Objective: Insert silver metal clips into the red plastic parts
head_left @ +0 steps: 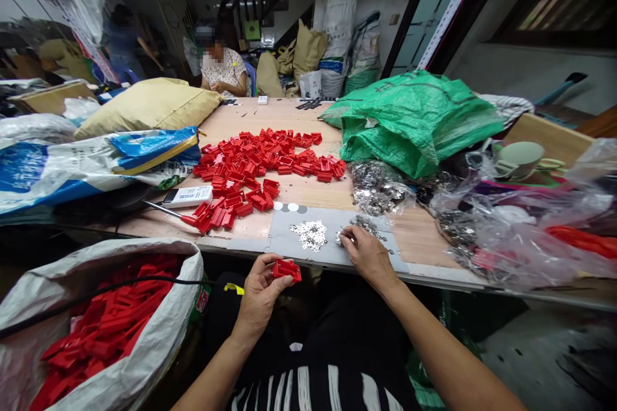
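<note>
My left hand (260, 295) holds a small red plastic part (287, 269) just below the table's front edge. My right hand (367, 255) rests on a grey mat (284, 234), its fingertips pinching at tiny silver metal pieces (345, 237). A small heap of the same silver pieces (311, 234) lies on the mat between my hands. A big pile of red plastic parts (260, 170) covers the middle of the wooden table (419, 237).
A white sack of red parts (106, 327) stands at my lower left. A calculator (187, 195) and a screwdriver lie left of the pile. Green bag (414, 119), clear bags of metal parts (511, 225), a cup (518, 159). Another person (222, 70) sits at the far end.
</note>
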Available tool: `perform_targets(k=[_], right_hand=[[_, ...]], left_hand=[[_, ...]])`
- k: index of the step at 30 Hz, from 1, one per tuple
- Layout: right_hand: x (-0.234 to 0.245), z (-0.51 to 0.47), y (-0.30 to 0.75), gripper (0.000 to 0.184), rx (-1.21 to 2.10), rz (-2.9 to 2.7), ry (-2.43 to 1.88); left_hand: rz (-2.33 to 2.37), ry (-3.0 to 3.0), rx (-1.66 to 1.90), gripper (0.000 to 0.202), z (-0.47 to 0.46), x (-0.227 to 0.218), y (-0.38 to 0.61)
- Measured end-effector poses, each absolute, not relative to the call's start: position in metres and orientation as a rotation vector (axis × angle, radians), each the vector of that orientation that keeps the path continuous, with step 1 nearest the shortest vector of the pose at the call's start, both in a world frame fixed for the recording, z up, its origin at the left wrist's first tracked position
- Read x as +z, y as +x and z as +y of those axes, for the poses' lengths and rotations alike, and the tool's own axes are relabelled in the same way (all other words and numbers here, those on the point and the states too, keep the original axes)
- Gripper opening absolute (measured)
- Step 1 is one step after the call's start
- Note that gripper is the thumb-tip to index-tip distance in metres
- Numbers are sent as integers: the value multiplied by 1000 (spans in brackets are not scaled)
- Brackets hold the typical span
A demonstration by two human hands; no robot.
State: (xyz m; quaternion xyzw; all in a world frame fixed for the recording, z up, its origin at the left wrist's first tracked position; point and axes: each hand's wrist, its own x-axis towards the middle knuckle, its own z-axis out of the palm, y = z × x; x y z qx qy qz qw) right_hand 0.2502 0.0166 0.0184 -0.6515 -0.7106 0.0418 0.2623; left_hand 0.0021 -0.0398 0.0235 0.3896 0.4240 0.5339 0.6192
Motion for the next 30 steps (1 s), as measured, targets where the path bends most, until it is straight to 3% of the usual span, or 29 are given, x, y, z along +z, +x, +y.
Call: perform_targets(k=[24, 30], right_hand=[[17, 22, 251, 12, 98, -2031, -1745], [20, 26, 254, 10, 293, -1947, -1733]], left_hand=[[1012, 1054, 1294, 35, -27, 23, 3], [1114, 1245, 1321, 32, -13, 16, 4]])
